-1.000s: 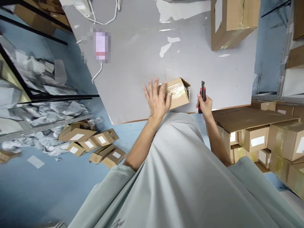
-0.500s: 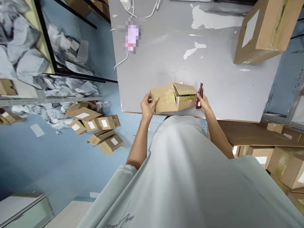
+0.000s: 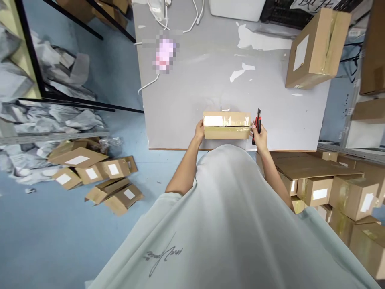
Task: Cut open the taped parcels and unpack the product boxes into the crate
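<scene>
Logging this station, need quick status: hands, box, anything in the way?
Left hand on small box's left end. Right hand gripping box cutter, beside box's right end. Taped seam faces camera. Large carton back right, not in the way.

light: bright, even | glare: box tape (image 3: 214, 121) | edges: stretched | pixelated patch (image 3: 166, 54): upper left

Fingers of the left hand (image 3: 199, 131) hide behind the small box (image 3: 227, 133), whose inside is out of sight, a pink object (image 3: 166, 51) is blurred into squares, and the view's top edge cuts off a black crate (image 3: 279, 17).
</scene>
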Tool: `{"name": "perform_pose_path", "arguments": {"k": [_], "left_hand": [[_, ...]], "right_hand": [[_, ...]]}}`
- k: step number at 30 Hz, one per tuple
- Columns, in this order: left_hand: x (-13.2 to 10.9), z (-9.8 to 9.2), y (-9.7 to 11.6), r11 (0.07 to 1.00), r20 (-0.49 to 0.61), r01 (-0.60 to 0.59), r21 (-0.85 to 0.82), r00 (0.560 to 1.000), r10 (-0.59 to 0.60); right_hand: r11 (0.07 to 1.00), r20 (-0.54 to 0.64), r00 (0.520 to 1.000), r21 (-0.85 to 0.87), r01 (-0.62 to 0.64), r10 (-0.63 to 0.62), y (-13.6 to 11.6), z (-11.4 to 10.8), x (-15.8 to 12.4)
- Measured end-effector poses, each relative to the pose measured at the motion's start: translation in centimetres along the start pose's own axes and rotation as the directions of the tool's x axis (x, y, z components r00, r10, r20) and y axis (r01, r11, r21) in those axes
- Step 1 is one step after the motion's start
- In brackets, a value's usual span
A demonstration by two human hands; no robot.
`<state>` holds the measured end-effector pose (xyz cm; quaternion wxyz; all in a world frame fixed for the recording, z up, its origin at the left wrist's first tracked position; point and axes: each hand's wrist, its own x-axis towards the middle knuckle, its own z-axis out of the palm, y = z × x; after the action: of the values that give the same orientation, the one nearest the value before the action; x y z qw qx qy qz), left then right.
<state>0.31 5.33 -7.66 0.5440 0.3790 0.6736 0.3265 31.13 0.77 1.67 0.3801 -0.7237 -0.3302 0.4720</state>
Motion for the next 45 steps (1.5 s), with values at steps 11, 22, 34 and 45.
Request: {"name": "perform_pose_path", "arguments": {"k": [11, 22, 34, 45], "left_hand": [[-6.4, -2.4, 6.8, 0.819, -0.047, -0.403, 0.408, 0.887, 0.459], [-8.0, 0.2, 8.4, 0.508, 0.425, -0.594, 0.623, 0.803, 0.418], [-13.2, -1.3, 8.7, 0.518, 0.468, -0.619, 0.591, 0.785, 0.405], [-11.7, 0.9, 4.8, 0.488, 0.469, -0.560, 0.669, 0.828, 0.307]], "right_hand": [[0.839, -0.173, 0.984, -0.527, -0.133, 0.047, 3.5, -3.5, 5.4], [0.619, 0.336, 0.839, -0.567, 0.544, -0.429, -3.6, -2.3, 3.9], [0.346, 0.761, 0.614, -0.529, 0.775, -0.209, -8.9, 1.0, 5.0], [0.573, 0.472, 0.814, -0.583, 0.577, -0.339, -8.2, 4.5, 13.1]]}}
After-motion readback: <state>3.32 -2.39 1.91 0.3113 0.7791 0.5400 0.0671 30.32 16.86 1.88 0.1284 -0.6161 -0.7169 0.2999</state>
